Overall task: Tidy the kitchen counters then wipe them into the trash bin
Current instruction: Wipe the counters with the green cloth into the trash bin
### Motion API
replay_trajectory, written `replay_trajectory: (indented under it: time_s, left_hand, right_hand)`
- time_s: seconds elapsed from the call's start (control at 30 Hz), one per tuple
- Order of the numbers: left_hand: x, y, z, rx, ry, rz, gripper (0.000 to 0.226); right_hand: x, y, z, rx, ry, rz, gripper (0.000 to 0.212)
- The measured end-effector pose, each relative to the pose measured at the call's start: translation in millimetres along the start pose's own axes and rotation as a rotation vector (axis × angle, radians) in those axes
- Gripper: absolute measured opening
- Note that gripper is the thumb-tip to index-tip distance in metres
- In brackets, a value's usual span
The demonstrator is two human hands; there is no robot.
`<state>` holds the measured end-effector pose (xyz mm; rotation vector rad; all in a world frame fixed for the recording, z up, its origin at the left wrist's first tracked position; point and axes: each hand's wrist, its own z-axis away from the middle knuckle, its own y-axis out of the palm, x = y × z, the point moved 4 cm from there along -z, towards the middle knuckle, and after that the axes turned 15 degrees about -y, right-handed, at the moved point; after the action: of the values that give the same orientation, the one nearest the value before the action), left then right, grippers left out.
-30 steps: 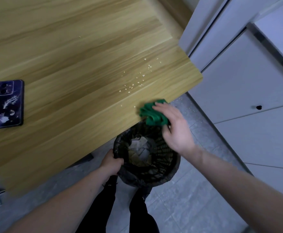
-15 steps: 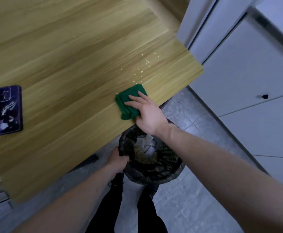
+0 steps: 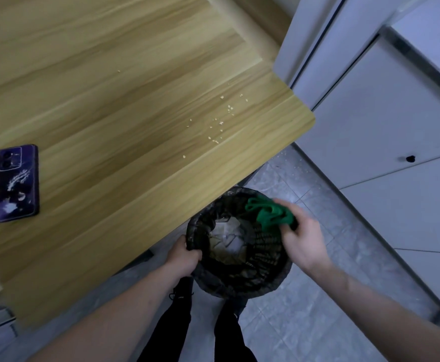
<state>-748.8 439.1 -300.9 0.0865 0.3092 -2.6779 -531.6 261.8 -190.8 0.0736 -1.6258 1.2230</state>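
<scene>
A black mesh trash bin [image 3: 260, 278] lined with a dark bag sits just below the front edge of the wooden counter [image 3: 109, 113]. My left hand [image 3: 185, 254] grips the bin's left rim. A bunched green cloth [image 3: 268, 214] is held in my right hand [image 3: 302, 239], over the bin's right rim. Pale crumbs [image 3: 219, 124] lie scattered on the counter near its right corner. Crumpled paper is inside the bin.
A dark purple phone [image 3: 17, 182] lies face down on the counter at the left. White cabinet doors [image 3: 386, 131] stand to the right. A few crumbs [image 3: 296, 167] lie on the grey tiled floor. My legs [image 3: 203, 333] are below the bin.
My right hand has swept the green cloth off the counter edge and now holds it over the bin. The left hand has kept its grip on the bin rim.
</scene>
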Motion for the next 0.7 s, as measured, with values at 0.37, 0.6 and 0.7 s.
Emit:
replay_trajectory:
  time_s: [0.37, 0.6, 0.7]
  left_hand:
    - [-11.0, -5.9, -7.6, -0.039, 0.041, -0.076, 0.028]
    - [-5.3, -12.3, -27.2, 0.017, -0.029, -0.035, 0.041]
    - [-1.8, -13.8, -33.7, 0.028, -0.052, -0.019, 0.050]
  right_hand:
    - [92.8, 0.8, -179.7, -0.127, -0.226, -0.072, 0.050]
    - [116.8, 65.2, -269.5, 0.138, -0.352, 0.127, 0.049]
    - [112.4, 110.3, -273.1, 0.387, -0.341, 0.257, 0.055]
